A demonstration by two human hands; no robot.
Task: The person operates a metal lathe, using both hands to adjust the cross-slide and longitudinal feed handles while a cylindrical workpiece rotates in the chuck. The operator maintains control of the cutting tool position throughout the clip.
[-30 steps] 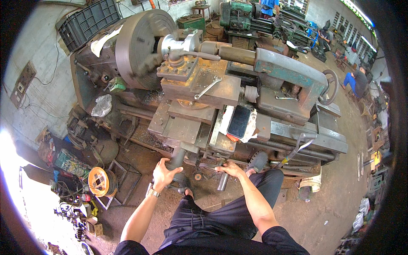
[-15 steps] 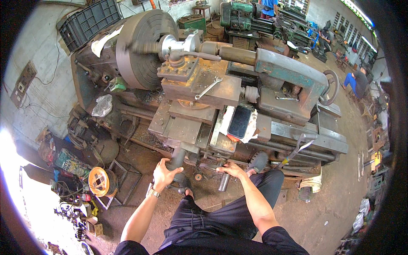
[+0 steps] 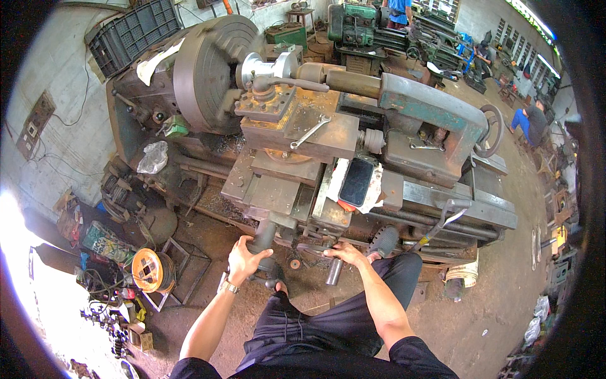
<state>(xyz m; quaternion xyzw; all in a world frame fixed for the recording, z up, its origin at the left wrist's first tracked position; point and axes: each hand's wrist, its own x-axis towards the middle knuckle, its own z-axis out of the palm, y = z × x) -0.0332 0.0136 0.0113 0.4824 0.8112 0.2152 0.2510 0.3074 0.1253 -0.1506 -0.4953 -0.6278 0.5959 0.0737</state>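
Closed around the dark crank handle (image 3: 266, 237) at the front of the lathe carriage is my left hand (image 3: 244, 260), with a watch on its wrist. My right hand (image 3: 347, 252) grips the rim of a small handwheel (image 3: 310, 249), whose round handle (image 3: 334, 271) hangs below the fingers. Above them, the tool post (image 3: 265, 101) with its lever sits on the slide, beside a wrench (image 3: 310, 131). A shiny metal spool-shaped workpiece (image 3: 273, 68) is held between the large chuck (image 3: 201, 76) and the tailstock (image 3: 435, 107). The chuck's jaws are blurred by spinning.
A phone (image 3: 356, 181) lies on a white cloth on the carriage. Another wrench (image 3: 427, 146) rests at the tailstock base. An orange cable reel (image 3: 151, 270) stands on the floor at left. Other people are near machines at the far right.
The blurred chuck jaws have turned to another position. My right hand and the handwheel's handle have shifted very slightly to the right. My left hand stays in place.
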